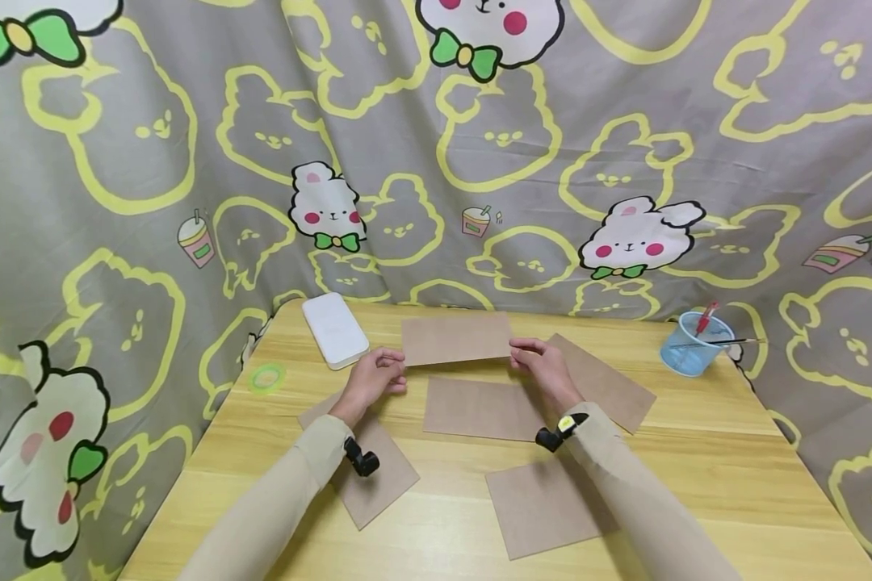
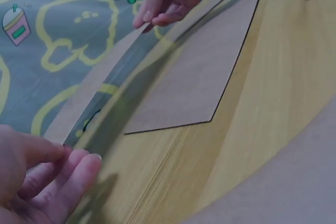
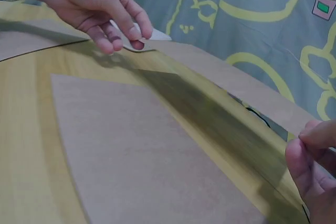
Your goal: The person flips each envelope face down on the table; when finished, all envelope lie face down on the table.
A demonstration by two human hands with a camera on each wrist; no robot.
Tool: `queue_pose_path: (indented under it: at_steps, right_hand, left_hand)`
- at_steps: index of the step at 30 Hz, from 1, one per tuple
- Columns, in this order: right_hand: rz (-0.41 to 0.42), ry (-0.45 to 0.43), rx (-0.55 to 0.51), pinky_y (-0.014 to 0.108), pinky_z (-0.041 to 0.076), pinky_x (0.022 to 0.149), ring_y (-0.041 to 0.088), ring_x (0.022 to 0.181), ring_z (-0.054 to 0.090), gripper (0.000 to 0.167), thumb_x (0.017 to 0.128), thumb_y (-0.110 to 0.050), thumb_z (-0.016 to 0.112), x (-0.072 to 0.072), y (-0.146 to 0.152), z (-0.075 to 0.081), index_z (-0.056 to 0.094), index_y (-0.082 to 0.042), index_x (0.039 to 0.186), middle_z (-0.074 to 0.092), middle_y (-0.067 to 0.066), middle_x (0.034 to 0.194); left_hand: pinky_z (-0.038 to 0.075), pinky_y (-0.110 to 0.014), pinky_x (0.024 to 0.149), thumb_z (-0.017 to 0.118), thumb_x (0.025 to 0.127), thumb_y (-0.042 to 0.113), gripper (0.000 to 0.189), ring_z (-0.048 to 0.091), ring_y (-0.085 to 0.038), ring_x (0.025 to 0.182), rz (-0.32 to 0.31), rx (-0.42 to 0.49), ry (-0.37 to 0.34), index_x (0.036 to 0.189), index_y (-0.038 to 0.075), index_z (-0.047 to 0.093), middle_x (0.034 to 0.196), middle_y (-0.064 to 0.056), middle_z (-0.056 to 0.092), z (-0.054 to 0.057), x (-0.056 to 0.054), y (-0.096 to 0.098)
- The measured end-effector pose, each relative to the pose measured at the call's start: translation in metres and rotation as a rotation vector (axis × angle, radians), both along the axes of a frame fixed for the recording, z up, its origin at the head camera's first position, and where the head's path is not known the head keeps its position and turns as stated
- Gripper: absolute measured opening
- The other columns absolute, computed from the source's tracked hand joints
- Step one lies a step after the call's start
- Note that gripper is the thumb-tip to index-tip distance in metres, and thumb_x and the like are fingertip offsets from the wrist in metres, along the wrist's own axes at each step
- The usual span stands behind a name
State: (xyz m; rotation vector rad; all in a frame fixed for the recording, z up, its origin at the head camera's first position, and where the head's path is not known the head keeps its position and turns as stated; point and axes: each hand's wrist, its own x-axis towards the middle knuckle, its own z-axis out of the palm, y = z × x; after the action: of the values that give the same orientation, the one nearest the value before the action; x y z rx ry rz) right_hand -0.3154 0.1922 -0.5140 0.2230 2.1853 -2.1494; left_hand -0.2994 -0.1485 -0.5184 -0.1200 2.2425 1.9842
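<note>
Between both hands, a brown rectangular cardboard sheet (image 1: 456,339) is held up off the table near its back edge. My left hand (image 1: 375,379) pinches the sheet's near left corner between thumb and fingers. At the opposite corner, my right hand (image 1: 545,367) pinches it the same way. The left wrist view shows the raised sheet (image 2: 89,87) almost edge-on, its shadow falling on the wood. Just below it lies another brown sheet (image 1: 480,407), flat on the table, which also fills much of the right wrist view (image 3: 131,145).
More brown sheets lie about: one under the left forearm (image 1: 381,476), one at front right (image 1: 538,500), one at back right (image 1: 610,387). A white box (image 1: 336,329), a greenish tape roll (image 1: 267,378) and a blue mesh pen cup (image 1: 686,355) stand on the wooden table (image 1: 436,516). A patterned curtain (image 1: 407,145) hangs behind.
</note>
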Motion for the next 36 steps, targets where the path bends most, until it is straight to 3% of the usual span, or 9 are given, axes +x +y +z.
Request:
queue_pose_path:
  at_steps: [8, 18, 25, 31, 36]
  right_hand:
    - [-0.028, -0.04, 0.045, 0.017, 0.066, 0.082, 0.006, 0.08, 0.073, 0.035, 0.105, 0.003, 0.068, -0.018, -0.013, -0.004, 0.067, 0.012, 0.138, 0.074, 0.021, 0.123]
    - [-0.066, -0.07, 0.08, 0.018, 0.067, 0.078, 0.005, 0.077, 0.074, 0.03, 0.103, 0.006, 0.069, -0.023, -0.015, -0.012, 0.07, 0.012, 0.132, 0.075, 0.027, 0.127]
    - [-0.032, -0.054, 0.071, 0.02, 0.067, 0.087, 0.009, 0.09, 0.076, 0.033, 0.107, 0.0, 0.066, -0.018, -0.01, -0.012, 0.066, 0.01, 0.139, 0.069, 0.027, 0.137]
    - [-0.029, -0.002, 0.233, 0.019, 0.066, 0.084, 0.014, 0.094, 0.075, 0.029, 0.107, 0.001, 0.063, -0.018, -0.002, -0.008, 0.069, 0.009, 0.134, 0.07, 0.027, 0.133]
    - [0.023, 0.037, 0.303, 0.026, 0.066, 0.097, 0.03, 0.114, 0.075, 0.03, 0.109, 0.0, 0.061, -0.02, -0.004, -0.006, 0.067, 0.009, 0.136, 0.068, 0.029, 0.141]
  left_hand:
    - [0.07, -0.028, 0.07, 0.066, 0.104, -0.003, 0.02, 0.074, -0.014, 0.071, 0.056, -0.04, -0.024, 0.123, -0.005, 0.068, 0.106, -0.021, 0.074, -0.005, -0.01, 0.005]
    - [0.068, -0.025, 0.064, 0.067, 0.105, 0.0, 0.018, 0.071, -0.013, 0.068, 0.074, -0.128, -0.022, 0.122, -0.005, 0.069, 0.099, -0.015, 0.072, -0.005, -0.011, 0.009]
    - [0.066, -0.026, 0.055, 0.068, 0.106, 0.009, 0.013, 0.069, -0.012, 0.056, 0.066, -0.259, -0.017, 0.116, 0.0, 0.07, 0.081, -0.011, 0.073, -0.002, -0.011, 0.007]
    - [0.067, -0.029, 0.055, 0.067, 0.106, 0.011, 0.01, 0.071, -0.014, 0.057, 0.038, -0.277, -0.003, 0.111, 0.002, 0.07, 0.082, -0.012, 0.075, 0.002, -0.01, 0.003]
    - [0.067, -0.029, 0.056, 0.067, 0.106, 0.01, 0.012, 0.071, -0.013, 0.056, 0.019, -0.261, 0.003, 0.111, 0.0, 0.069, 0.081, -0.013, 0.075, 0.002, -0.01, 0.003]
